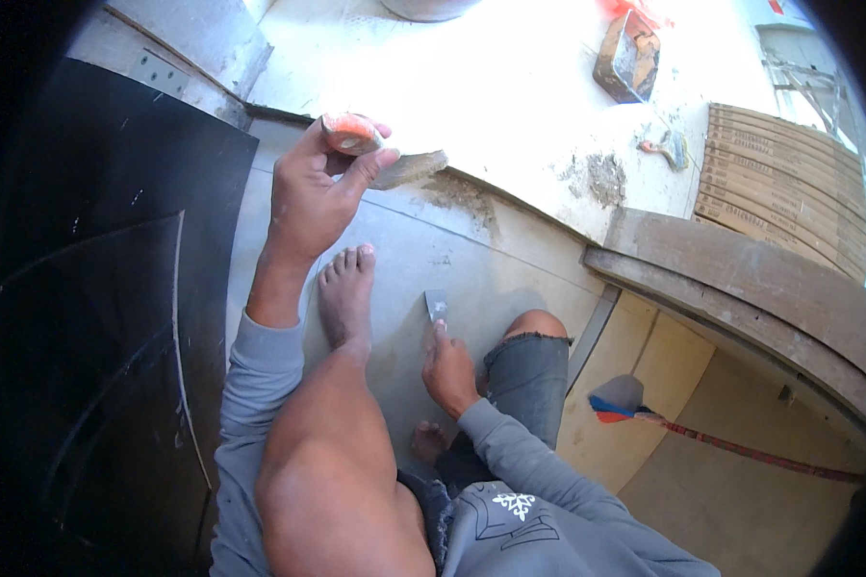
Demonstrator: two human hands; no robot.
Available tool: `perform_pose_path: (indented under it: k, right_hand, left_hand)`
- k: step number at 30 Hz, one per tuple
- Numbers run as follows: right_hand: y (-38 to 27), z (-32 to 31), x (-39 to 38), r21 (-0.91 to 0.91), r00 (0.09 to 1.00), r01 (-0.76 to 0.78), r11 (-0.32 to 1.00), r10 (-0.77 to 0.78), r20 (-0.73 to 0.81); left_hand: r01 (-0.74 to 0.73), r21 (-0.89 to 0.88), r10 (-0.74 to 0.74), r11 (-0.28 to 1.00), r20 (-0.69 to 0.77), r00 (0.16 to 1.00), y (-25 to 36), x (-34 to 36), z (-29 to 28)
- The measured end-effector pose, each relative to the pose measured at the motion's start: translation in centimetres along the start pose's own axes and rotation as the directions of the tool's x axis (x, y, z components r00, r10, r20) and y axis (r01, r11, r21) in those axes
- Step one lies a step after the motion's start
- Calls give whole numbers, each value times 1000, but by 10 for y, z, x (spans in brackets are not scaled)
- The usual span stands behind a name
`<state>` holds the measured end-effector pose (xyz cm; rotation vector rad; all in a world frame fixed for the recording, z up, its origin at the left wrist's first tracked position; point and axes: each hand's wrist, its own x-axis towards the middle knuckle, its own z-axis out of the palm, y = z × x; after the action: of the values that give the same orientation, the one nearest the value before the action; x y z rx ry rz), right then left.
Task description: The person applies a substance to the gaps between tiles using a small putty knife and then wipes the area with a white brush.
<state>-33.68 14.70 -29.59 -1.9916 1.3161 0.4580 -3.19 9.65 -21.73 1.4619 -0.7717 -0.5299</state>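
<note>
My left hand (322, 188) is raised near a dusty floor edge, closed on a brush with a red handle (349, 131), its pale bristles (409, 165) pointing right over the debris along that edge. My right hand (447, 365) grips a putty knife (436, 306) lower down, above the grey tiled floor (491, 264) beside my bare foot (346, 298). My bent knees frame both arms.
A black panel (125, 317) stands at left. On the bright raised floor sit a dirty metal tray (627, 56), another brush (666, 146) and stacked cardboard boxes (779, 188). A wooden ledge (741, 279) curves along the right, with a long-handled broom (621, 396) below it.
</note>
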Motion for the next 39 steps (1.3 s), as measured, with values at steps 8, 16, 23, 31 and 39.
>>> perform_pose_path:
  k: [8, 16, 23, 31, 39]
  right_hand:
    - [-4, -3, 7, 6, 999, 6, 1000, -5, -36]
    - [-5, 2, -1, -11, 1000, -2, 1000, 2, 31]
    - [-16, -9, 25, 12, 999, 32, 999, -32, -31]
    - [-28, -31, 51, 38, 997, -21, 999, 23, -69]
    - [-10, -8, 16, 1, 1000, -19, 1000, 18, 11]
  left_hand:
    - [48, 41, -48, 998, -12, 999, 5, 1, -2]
    - [34, 20, -34, 999, -19, 999, -2, -1, -3]
    - [64, 38, -63, 997, -25, 998, -1, -2, -3]
    - [40, 40, -39, 998, -28, 999, -2, -3, -4]
    - [16, 86, -13, 996, -29, 999, -4, 3, -1]
